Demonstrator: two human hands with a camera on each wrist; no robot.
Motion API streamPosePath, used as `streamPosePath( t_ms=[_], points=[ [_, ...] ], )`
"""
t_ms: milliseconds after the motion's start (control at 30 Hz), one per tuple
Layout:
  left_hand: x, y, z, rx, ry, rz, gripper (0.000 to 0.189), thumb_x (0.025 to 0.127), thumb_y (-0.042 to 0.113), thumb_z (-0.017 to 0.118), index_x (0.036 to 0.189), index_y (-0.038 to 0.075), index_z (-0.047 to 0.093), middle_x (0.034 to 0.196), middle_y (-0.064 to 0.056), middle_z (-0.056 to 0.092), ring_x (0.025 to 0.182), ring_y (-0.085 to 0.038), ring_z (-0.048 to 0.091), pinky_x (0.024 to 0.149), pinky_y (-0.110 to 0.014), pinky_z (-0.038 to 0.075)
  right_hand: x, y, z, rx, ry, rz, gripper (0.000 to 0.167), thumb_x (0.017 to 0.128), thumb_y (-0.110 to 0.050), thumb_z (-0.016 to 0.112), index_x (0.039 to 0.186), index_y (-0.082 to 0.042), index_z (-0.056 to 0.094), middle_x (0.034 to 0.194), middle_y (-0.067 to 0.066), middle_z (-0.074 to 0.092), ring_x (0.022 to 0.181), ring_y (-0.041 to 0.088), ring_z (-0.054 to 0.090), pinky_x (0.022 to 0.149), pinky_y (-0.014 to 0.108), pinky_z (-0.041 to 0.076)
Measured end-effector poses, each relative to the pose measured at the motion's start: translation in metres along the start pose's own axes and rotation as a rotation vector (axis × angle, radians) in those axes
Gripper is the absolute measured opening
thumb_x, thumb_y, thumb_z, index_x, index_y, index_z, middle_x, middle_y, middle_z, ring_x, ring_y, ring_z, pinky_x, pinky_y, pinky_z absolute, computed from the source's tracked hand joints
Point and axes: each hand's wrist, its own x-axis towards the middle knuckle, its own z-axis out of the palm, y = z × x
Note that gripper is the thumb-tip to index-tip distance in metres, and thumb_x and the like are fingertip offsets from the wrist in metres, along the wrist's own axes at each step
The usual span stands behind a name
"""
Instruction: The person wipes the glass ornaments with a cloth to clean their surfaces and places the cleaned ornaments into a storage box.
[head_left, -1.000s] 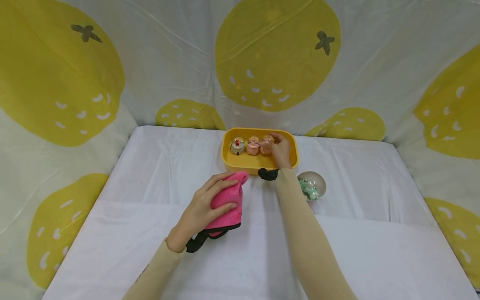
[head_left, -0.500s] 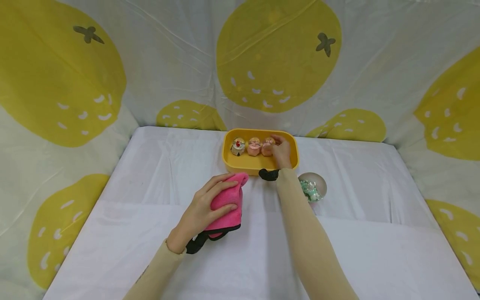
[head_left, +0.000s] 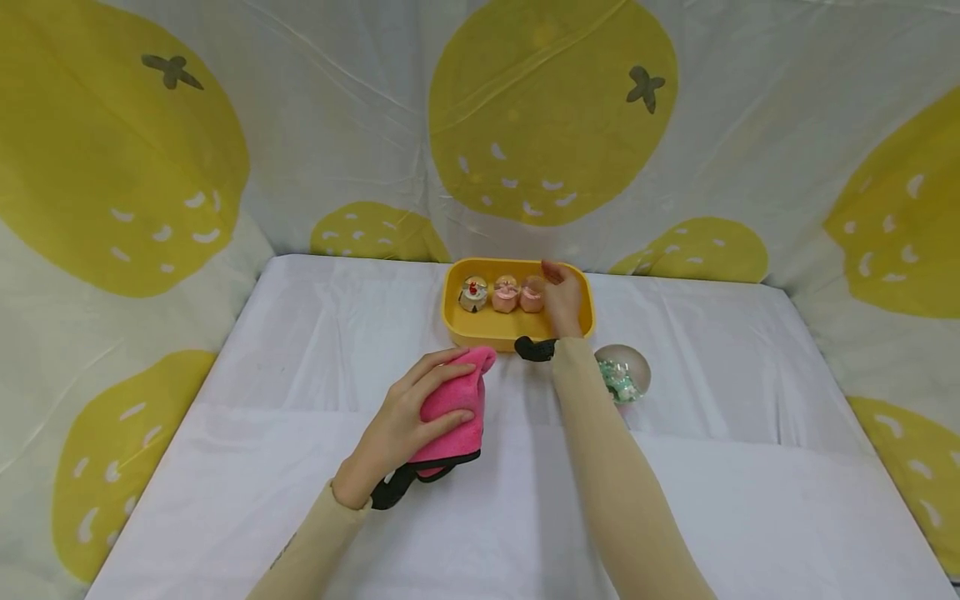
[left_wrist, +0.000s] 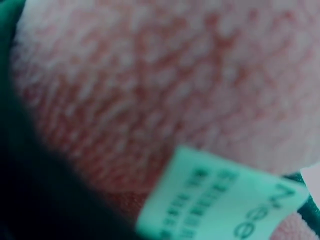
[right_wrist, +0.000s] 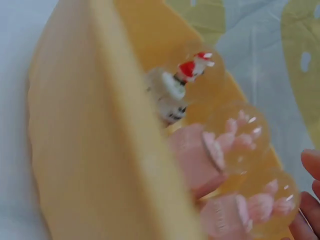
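Observation:
My left hand point(head_left: 401, 417) grips a folded pink towel point(head_left: 456, 396) with black edging above the white table. Its looped pile and a white tag point(left_wrist: 215, 200) fill the left wrist view. Inside the yellow tray point(head_left: 487, 335) three small snow globes stand in a row. The left one point(head_left: 473, 294) has a red-and-white figure; the middle point(head_left: 506, 296) and right point(head_left: 531, 297) ones have pink bases and pink figures. My right hand point(head_left: 565, 302) is over the tray's right end, fingers loose beside the right globe. In the right wrist view its fingertips point(right_wrist: 312, 162) show at the right edge.
A bigger glass globe point(head_left: 628, 375) with green and white contents sits right of the tray's front, partly hidden by the right forearm. A lemon-print cloth point(head_left: 360, 150) hangs behind and on both sides of the table.
The fingers of my right hand have come off the right pink snow globe and moved slightly right and up. My left hand keeps the towel in the same spot.

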Motion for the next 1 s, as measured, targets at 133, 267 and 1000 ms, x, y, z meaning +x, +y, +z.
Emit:
streamPosePath(
  t_ms=[133,267,1000],
  points=[
    [0.0,0.0,0.0,-0.006,-0.006,-0.005,0.058,0.079,0.01,0.079,0.132,0.014,0.055,0.139,-0.002,0.045,0.121,-0.02,0.046,0.083,-0.035,0.053,-0.007,-0.017,-0.002,0.105,0.005,-0.09,0.046,0.087,0.001,0.066,0.131,0.003,0.053,0.134,0.017,0.052,0.125,0.025,0.047,0.102,0.026,0.039],
    [0.0,0.001,-0.001,0.003,-0.016,-0.013,0.059,0.078,0.012,0.08,0.132,0.014,0.055,0.14,-0.003,0.044,0.122,-0.021,0.046,0.085,-0.036,0.053,-0.016,-0.038,-0.008,0.211,-0.008,-0.172,0.044,0.086,0.006,0.063,0.129,0.006,0.053,0.132,0.018,0.053,0.123,0.025,0.048,0.1,0.026,0.041],
    [0.0,0.001,-0.004,0.02,-0.032,-0.019,0.061,0.083,0.006,0.073,0.137,0.011,0.047,0.145,-0.004,0.037,0.124,-0.02,0.042,0.085,-0.036,0.053,-0.102,-0.088,-0.083,0.454,-0.154,-0.425,0.045,0.089,0.004,0.063,0.132,0.001,0.052,0.134,0.016,0.051,0.126,0.025,0.045,0.103,0.03,0.038]
  ],
)
